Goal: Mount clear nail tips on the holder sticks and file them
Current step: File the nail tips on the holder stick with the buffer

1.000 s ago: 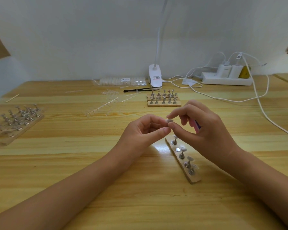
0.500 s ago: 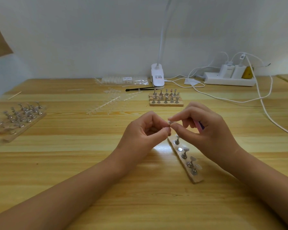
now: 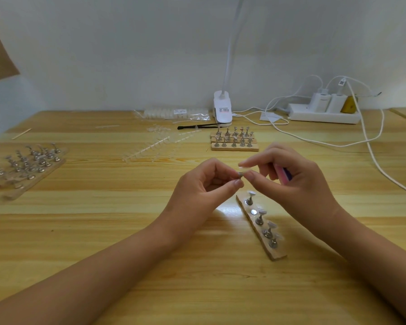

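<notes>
My left hand [image 3: 202, 184] pinches a small metal holder stick [image 3: 240, 175] between thumb and forefinger above the table. My right hand [image 3: 298, 181] pinches a clear nail tip [image 3: 246, 170] against the top of that stick, and its other fingers are curled round a pink nail file [image 3: 282, 175]. Right below the hands lies a wooden base strip [image 3: 275, 254] with several metal sticks standing on it, each carrying a clear tip. One round magnet spot [image 3: 253, 211] on the strip is bare.
More stick-filled wooden bases lie at the far centre [image 3: 234, 146] and far left [image 3: 33, 177]. Clear tip sprues [image 3: 150, 148], a bag of tips [image 3: 176, 113], a black brush [image 3: 197, 126], a lamp clamp [image 3: 222, 108] and a power strip [image 3: 324, 114] with cables [image 3: 373, 158] line the back.
Both hands stayed together over the strip. The right hand's fingers shifted slightly, and the clear tip now shows more plainly above the stick's top.
</notes>
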Motion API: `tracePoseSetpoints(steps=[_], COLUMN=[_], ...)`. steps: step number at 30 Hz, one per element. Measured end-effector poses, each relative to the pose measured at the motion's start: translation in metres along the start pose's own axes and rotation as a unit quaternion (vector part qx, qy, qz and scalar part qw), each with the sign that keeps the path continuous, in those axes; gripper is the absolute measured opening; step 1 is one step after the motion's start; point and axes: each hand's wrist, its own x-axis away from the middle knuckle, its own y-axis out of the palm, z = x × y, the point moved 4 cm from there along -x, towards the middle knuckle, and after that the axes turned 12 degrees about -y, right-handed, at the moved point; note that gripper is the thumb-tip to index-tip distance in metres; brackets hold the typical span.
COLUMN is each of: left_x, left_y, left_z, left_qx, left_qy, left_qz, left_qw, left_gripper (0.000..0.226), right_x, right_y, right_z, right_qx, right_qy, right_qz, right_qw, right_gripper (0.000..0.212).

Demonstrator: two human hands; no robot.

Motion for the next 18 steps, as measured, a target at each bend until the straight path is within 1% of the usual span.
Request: tracePoseSetpoints(steps=[10, 18], left_x=[0.0010, 0.0014], left_y=[0.0023, 0.0018], left_z=[0.0042, 0.0028], left_qx=[0.019, 0.016], left_qy=[0.016, 0.018], left_qz=[-0.008, -0.007], left_qw=[1.000, 1.000], left_gripper=[0.008, 0.006], right_x=[0.0003, 0.0005], right_y=[0.0036, 0.0033], right_z=[0.0009, 0.0026], right_qx=[-0.023, -0.021], right_qy=[0.003, 0.000], right_qz=[-0.017, -0.017], right_qw=[1.000, 1.000], right_gripper=[0.024, 0.021])
